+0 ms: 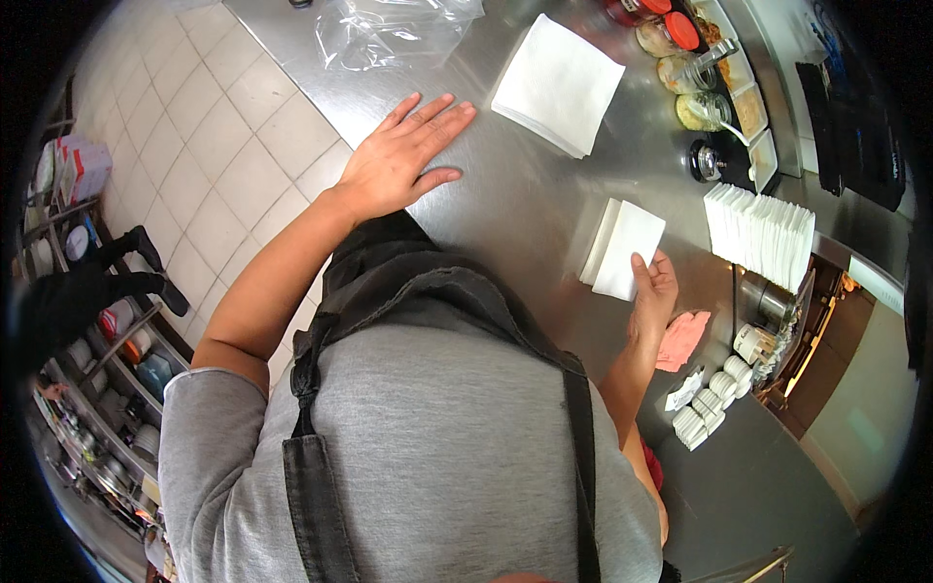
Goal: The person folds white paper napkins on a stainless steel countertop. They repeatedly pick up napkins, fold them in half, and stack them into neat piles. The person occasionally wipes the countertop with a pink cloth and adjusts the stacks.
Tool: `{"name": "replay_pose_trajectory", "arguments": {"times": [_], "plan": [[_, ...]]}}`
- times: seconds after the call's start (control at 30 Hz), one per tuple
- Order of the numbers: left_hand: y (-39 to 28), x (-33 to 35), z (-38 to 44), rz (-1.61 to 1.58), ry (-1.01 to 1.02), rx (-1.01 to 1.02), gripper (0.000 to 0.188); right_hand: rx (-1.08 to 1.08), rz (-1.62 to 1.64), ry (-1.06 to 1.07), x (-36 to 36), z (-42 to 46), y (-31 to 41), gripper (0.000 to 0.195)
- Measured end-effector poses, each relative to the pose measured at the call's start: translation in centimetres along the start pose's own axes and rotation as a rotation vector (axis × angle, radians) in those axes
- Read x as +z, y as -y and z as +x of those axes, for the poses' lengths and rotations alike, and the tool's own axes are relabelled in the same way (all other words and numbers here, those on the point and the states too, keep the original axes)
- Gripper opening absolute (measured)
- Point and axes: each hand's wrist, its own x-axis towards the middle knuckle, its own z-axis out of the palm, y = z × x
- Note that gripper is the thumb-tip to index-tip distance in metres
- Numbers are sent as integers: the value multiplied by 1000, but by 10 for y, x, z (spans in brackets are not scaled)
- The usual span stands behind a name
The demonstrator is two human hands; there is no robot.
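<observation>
My left hand (399, 164) lies palm down on the steel counter (496, 197) near its edge, fingers apart, holding nothing. In my right hand (651, 288) the lower right corner of a folded white paper napkin (633, 237) is pinched between thumb and fingers. That napkin overlaps a small stack of folded napkins (599, 244) on its left. Farther up the counter, a stack of larger, square white napkins (557, 84) sits between my two hands. A long row of folded napkins (759, 233) stands packed on edge to the right of my right hand.
A clear plastic bag (393, 33) lies at the top. Jars (667, 33), food trays (749, 109) and a call bell (705, 160) line the far right. A pink cloth (681, 340) and stacked white cups or dishes (703, 415) are beside my right forearm. Another person's legs (131, 270) show at left.
</observation>
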Motion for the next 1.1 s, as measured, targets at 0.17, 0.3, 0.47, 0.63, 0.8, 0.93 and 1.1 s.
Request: {"name": "replay_pose_trajectory", "arguments": {"times": [0.17, 0.3, 0.47, 0.63, 0.8, 0.93, 1.1], "plan": [[0, 2, 1, 18, -4, 3, 74, -46, -97, -99, -3, 8, -33, 20], [-1, 0, 1, 14, -4, 3, 72, -48, -141, -176, -4, 9, -34, 18], [-1, 0, 1, 12, -9, 11, 70, -78, -66, -288, 2, 6, -39, 22], [-1, -1, 2, 3, -12, 10, 69, -100, -56, -326, 14, 7, -36, 26], [-2, -1, 1, 8, -8, 3, 69, -105, -67, -334, 20, 10, -35, 27], [-2, -1, 1, -9, 0, 0, 69, -109, -43, -347, 20, 12, -39, 26], [-2, 2, 1, 17, -6, -3, 68, -118, -30, -361, 16, 12, -41, 26]]}}
